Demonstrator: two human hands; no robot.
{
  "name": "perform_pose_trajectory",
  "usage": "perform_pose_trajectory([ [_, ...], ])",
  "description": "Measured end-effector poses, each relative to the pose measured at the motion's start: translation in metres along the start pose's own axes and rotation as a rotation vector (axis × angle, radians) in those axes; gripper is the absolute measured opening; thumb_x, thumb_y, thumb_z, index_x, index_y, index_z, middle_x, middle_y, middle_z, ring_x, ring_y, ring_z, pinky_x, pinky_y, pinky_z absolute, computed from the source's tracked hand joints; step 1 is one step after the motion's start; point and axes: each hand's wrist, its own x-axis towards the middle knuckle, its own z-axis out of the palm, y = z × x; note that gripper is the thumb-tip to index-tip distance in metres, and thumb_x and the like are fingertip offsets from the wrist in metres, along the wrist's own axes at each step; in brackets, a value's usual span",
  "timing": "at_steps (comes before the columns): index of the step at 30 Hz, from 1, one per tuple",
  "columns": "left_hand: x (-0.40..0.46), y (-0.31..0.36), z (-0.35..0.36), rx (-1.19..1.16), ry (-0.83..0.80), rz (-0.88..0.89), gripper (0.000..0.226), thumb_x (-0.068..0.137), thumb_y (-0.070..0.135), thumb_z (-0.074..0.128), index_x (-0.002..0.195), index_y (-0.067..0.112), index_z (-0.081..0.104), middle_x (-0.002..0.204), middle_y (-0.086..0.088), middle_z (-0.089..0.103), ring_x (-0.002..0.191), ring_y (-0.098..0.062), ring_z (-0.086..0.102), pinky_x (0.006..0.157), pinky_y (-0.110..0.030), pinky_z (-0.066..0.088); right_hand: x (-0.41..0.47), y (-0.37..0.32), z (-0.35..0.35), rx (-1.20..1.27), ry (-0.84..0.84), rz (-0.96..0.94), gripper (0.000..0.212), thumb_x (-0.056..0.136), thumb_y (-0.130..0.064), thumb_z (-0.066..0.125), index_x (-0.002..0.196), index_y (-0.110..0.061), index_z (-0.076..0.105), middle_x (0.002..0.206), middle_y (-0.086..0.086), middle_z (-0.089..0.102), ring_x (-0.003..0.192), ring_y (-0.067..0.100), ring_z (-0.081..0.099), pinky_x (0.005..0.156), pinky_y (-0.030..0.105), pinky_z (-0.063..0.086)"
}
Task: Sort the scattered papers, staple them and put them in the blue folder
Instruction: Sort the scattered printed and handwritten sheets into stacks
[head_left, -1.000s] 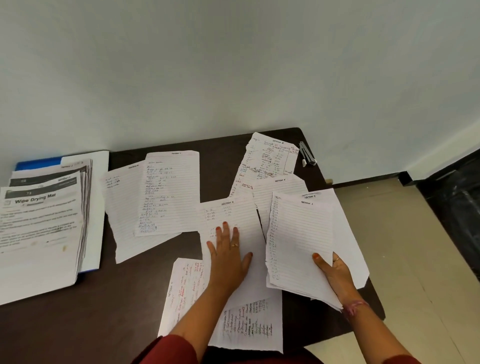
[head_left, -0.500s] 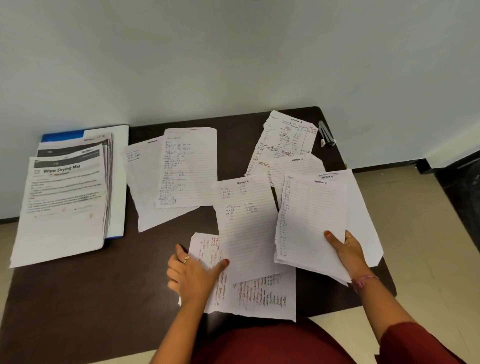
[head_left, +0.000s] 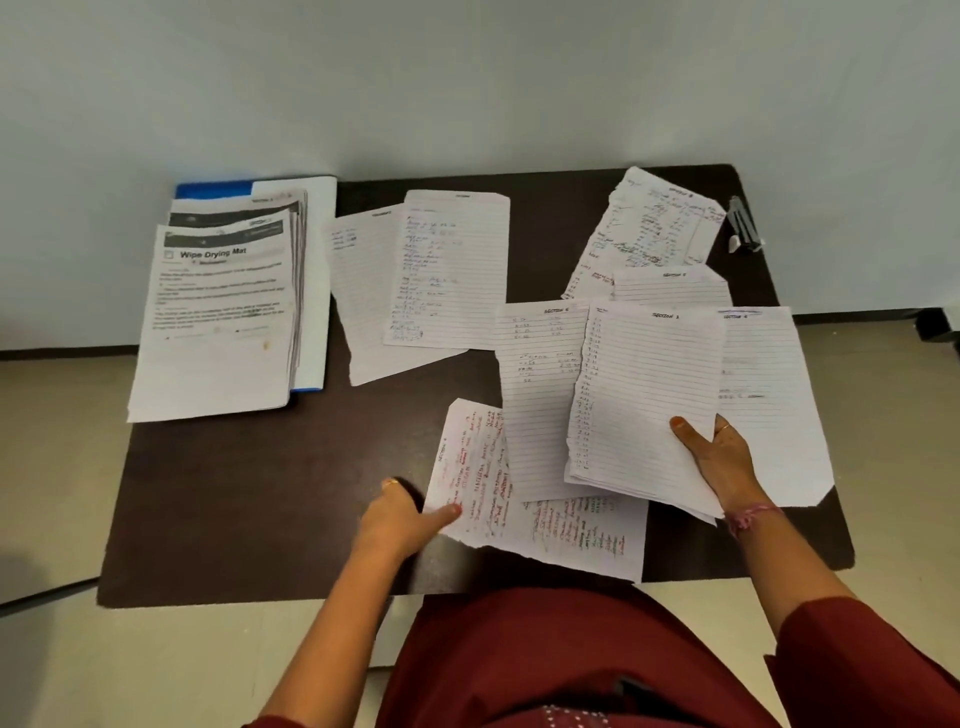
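Note:
Lined handwritten sheets lie scattered on a dark table (head_left: 249, 493). My right hand (head_left: 719, 462) grips a stack of lined sheets (head_left: 644, 395) by its lower right corner, thumb on top. My left hand (head_left: 400, 517) pinches the lower left corner of a sheet with red writing (head_left: 478, 467) near the front edge. That sheet lies partly under a "Section" page (head_left: 535, 395). The blue folder (head_left: 213, 188) sits at the back left, mostly hidden under printed papers (head_left: 218, 312). A stapler (head_left: 744, 224) lies at the back right corner.
Two overlapping sheets (head_left: 421, 280) lie at the table's middle back. More pages (head_left: 649, 228) lie at the back right, and one sheet (head_left: 769, 405) lies under my right hand's stack. The table stands against a pale wall, with tiled floor on either side.
My left hand left the middle lined page, moved down and left, and took hold of the red-written sheet's corner. My right hand keeps its stack. The camera has tilted lower.

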Motion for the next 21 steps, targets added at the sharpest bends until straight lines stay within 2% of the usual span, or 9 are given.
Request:
perform_pose_trajectory([
  [3,-0.006,0.009,0.013,-0.075,0.087,0.041,0.087,0.073,0.041,0.079,0.131,-0.001,0.029,0.125,-0.015,0.054,0.113,-0.030,0.057,0.080,-0.033,0.048,-0.002,0.001,0.007,-0.025,-0.001,-0.009,0.039,0.091,-0.017,0.062,0.128,-0.006,0.055,0.122,0.006,0.060,0.105,0.016,0.054,0.091,0.025,0.039],
  [8,0.000,0.011,0.026,-0.196,0.099,0.070,0.055,0.077,0.019,0.078,0.109,0.006,0.035,0.116,-0.014,0.058,0.105,-0.027,0.060,0.078,-0.030,0.050,-0.003,0.000,0.007,-0.044,-0.005,-0.008,0.039,0.091,-0.016,0.062,0.128,-0.005,0.054,0.125,0.010,0.059,0.106,0.016,0.053,0.091,0.026,0.039],
  [11,0.001,0.005,0.020,-0.179,0.115,0.125,0.035,0.084,0.017,0.071,0.110,0.006,0.049,0.110,-0.009,0.062,0.092,-0.019,0.061,0.070,-0.023,0.047,-0.004,-0.003,0.007,-0.045,-0.016,-0.012,0.040,0.091,-0.017,0.062,0.129,-0.005,0.054,0.126,0.010,0.059,0.110,0.020,0.055,0.092,0.027,0.040],
  [14,0.004,-0.002,0.000,-0.216,0.214,0.228,0.012,0.087,0.019,0.066,0.096,0.012,0.063,0.087,0.000,0.062,0.079,-0.015,0.057,0.065,-0.024,0.043,-0.006,-0.006,0.008,-0.048,-0.029,-0.022,0.042,0.091,-0.018,0.063,0.130,-0.006,0.053,0.124,0.008,0.060,0.108,0.017,0.054,0.092,0.027,0.040],
  [15,0.004,-0.006,-0.009,-0.288,0.253,0.266,0.008,0.087,0.020,0.067,0.090,0.014,0.064,0.081,0.004,0.061,0.078,-0.016,0.058,0.063,-0.025,0.043,-0.007,-0.008,0.009,-0.053,-0.033,-0.026,0.042,0.091,-0.018,0.063,0.130,-0.007,0.053,0.124,0.008,0.060,0.107,0.016,0.054,0.092,0.027,0.040],
  [17,0.007,-0.011,-0.029,-0.525,0.297,0.319,0.006,0.086,0.023,0.069,0.088,0.018,0.065,0.083,0.005,0.064,0.081,-0.016,0.062,0.067,-0.024,0.049,-0.008,-0.010,0.009,-0.049,-0.040,-0.033,0.042,0.090,-0.019,0.064,0.129,-0.008,0.054,0.124,0.007,0.061,0.107,0.017,0.055,0.091,0.028,0.041],
  [19,0.008,-0.013,-0.051,-0.884,0.247,0.338,0.013,0.087,0.023,0.067,0.099,0.017,0.066,0.094,-0.002,0.071,0.090,-0.018,0.068,0.078,-0.034,0.055,-0.010,-0.014,0.011,-0.035,-0.042,-0.049,0.041,0.090,-0.019,0.063,0.129,-0.009,0.054,0.122,0.006,0.061,0.107,0.017,0.055,0.090,0.028,0.041],
  [21,0.010,-0.012,-0.071,-1.140,0.169,0.357,0.015,0.092,0.022,0.061,0.105,0.017,0.065,0.101,-0.005,0.072,0.094,-0.019,0.069,0.080,-0.040,0.057,-0.013,-0.019,0.014,-0.009,-0.045,-0.068,0.042,0.091,-0.018,0.063,0.131,-0.010,0.053,0.121,0.004,0.060,0.108,0.016,0.055,0.091,0.027,0.041],
])
